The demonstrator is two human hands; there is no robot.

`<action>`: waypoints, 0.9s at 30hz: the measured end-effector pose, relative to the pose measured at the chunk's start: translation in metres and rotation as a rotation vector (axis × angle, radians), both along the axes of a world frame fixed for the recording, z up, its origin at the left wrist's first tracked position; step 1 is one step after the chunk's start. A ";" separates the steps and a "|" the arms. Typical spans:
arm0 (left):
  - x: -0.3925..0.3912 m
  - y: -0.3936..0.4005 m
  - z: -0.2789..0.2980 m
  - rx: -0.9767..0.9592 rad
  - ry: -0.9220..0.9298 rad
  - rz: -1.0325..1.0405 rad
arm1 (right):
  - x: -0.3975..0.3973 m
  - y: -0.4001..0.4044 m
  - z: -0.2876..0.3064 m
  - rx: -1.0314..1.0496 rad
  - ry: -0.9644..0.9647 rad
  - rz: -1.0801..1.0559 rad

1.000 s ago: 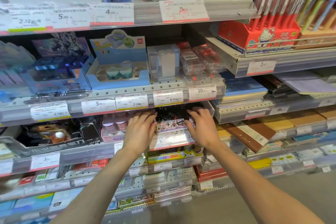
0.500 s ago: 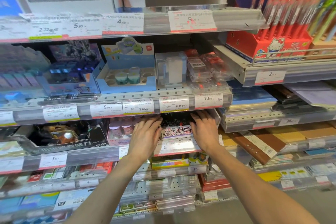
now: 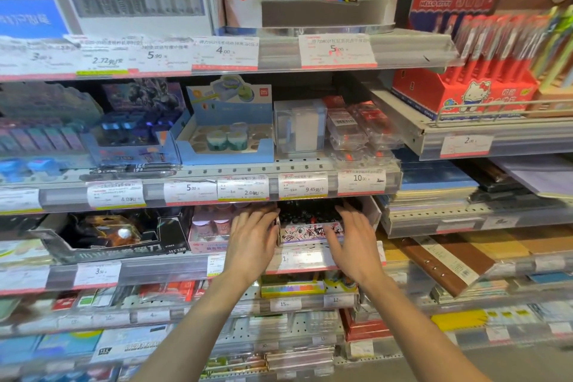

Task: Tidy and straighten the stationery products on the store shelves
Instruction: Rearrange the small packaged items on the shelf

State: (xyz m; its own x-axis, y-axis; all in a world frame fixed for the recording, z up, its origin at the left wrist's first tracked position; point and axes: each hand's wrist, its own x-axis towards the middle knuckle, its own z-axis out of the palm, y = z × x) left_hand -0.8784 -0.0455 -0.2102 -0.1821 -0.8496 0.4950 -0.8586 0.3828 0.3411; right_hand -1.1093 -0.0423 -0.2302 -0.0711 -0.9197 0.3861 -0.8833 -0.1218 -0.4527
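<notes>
Flanking the graffiti-print box (image 3: 310, 231), left hand (image 3: 252, 242) and right hand (image 3: 353, 242) press open-fingered.

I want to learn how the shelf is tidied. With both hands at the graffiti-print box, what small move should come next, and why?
Probably push the graffiti-print box gently back and square with the shelf edge. The left hand and right hand flank its two sides with straight fingers, and it stands tight beside the pink box.
</notes>
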 end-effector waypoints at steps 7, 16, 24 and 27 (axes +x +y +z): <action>0.000 0.043 -0.012 0.026 0.353 0.031 | 0.016 0.057 -0.016 0.039 -0.267 0.098; 0.030 0.107 -0.050 0.349 0.526 0.097 | 0.033 0.113 -0.055 0.285 -0.438 0.187; 0.088 0.137 -0.063 0.492 0.540 0.178 | 0.077 0.130 -0.064 0.402 -0.511 0.186; 0.121 0.131 -0.065 0.543 0.491 0.133 | 0.108 0.130 -0.059 0.386 -0.459 0.162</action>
State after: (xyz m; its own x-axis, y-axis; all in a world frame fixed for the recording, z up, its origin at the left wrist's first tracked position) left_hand -0.7579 0.0852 -0.2755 0.0735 -0.9973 -0.0029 -0.5858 -0.0455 0.8092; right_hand -1.0017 0.0876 -0.2891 0.0011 -0.9999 -0.0134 -0.5717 0.0104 -0.8204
